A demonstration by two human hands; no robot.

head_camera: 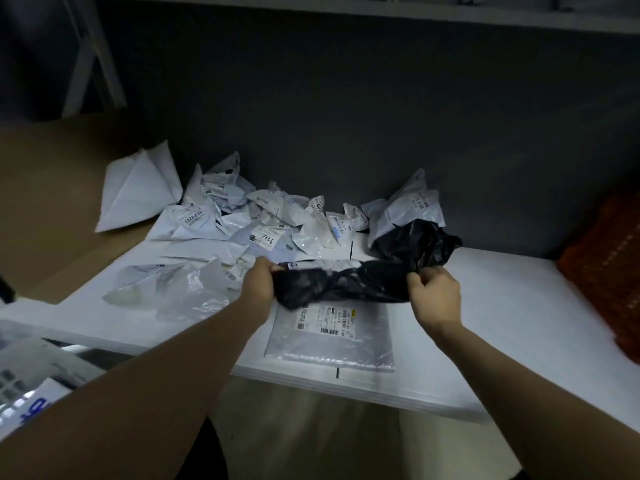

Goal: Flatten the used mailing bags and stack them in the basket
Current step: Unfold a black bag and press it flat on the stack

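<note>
On the table (512, 306), front centre: black mailing bag (339, 285), crumpled and twisted, held just above the surface. Grip: left hand (258, 282) curled round its left end; right hand (433, 294) pinching the right end. Looks like a stretch-out to flatten, not finished.

Progress: early. Done, as far as visible: one flattened grey bag (330, 336) with shipping label, lying flat just below the hands, not yet in the basket. At the far right edge of the table: orange basket (609, 271), only partly in frame, contents not visible, so stacked count unknown.

Remaining: pile of crumpled white bags (263, 220) along the back wall, translucent ones (173, 289) front left, one white bag (138, 195) propped against the cardboard (52, 202).

Counts:
- hands: 2, both busy
- basket: 1
- flattened bags: 1
- black bags: 1 in hand; dark lump (419, 240) behind the right hand either the same bag or a second, cannot tell
- unflattened light bags: roughly a dozen, overlapping too much for an exact number
</note>
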